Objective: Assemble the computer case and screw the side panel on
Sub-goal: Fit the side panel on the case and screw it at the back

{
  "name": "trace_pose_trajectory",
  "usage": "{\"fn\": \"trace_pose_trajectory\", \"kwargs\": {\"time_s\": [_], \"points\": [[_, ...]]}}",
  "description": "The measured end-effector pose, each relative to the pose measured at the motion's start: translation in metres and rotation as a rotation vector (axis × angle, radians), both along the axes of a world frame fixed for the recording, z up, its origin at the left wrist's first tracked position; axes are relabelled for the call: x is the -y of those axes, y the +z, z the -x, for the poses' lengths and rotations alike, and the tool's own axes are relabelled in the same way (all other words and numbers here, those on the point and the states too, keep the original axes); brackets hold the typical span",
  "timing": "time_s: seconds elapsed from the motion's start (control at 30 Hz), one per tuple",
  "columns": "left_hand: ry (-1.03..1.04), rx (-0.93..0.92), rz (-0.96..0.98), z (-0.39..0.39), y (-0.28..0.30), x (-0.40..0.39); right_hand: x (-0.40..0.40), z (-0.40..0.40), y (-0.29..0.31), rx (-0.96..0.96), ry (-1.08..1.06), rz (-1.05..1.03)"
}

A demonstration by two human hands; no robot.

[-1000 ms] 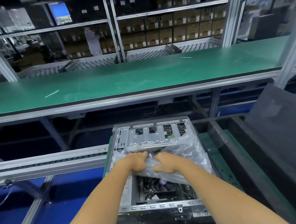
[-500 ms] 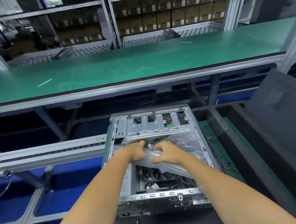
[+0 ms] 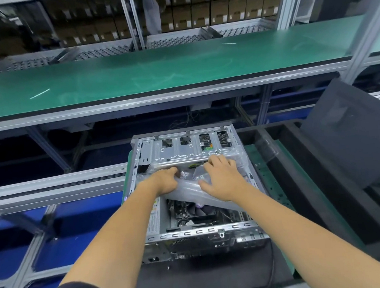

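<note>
Open computer case [image 3: 194, 188] lies on its side on a green pallet [image 3: 275, 183], low center, side panel off, board and fan visible inside. Clear plastic bag [image 3: 187, 186] is draped over the case's far half. Left hand [image 3: 167, 181] has fingers curled into the bag, gripping a bunch of it. Right hand [image 3: 223, 177] lies on the bag with fingers spread and mostly straight, thumb out; whether it pinches any film is unclear. Dark side panel [image 3: 350, 137] leans to the right, apart from the case. Green workbench [image 3: 156, 67] runs behind.

Single head-worn wide-angle view; looks forward and steeply down over both forearms; computer case [image 3: 196, 188] close below centre; green bench [image 3: 157, 72] beyond; no second view.
</note>
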State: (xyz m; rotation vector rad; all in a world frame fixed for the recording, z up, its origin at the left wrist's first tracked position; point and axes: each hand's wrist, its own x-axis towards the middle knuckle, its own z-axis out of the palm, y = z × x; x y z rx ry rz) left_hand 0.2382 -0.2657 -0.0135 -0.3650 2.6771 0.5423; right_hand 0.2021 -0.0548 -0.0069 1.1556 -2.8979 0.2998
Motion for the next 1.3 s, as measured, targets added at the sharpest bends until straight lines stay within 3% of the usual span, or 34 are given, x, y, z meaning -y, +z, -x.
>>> {"fn": "trace_pose_trajectory", "kwargs": {"time_s": [0.17,0.47,0.77,1.0,1.17,1.3], "points": [[0.029,-0.022,-0.033,-0.002,0.003,0.000,0.004,-0.015,-0.007,-0.075,-0.045,-0.089],[0.023,-0.034,-0.046,-0.001,0.002,0.003,0.004,-0.024,-0.009,0.030,-0.047,-0.194],[-0.014,-0.032,-0.046,0.001,0.000,0.005,0.012,-0.040,-0.008,-0.176,-0.008,-0.272],[-0.007,-0.036,-0.028,0.002,0.000,0.005,0.013,-0.034,0.004,-0.286,0.141,-0.197],[0.008,-0.055,-0.034,0.002,-0.001,0.005,0.019,-0.034,0.008,-0.192,0.033,-0.144],[-0.001,-0.074,-0.008,0.001,0.002,0.001,0.006,-0.030,0.010,-0.134,-0.189,-0.094]]}}
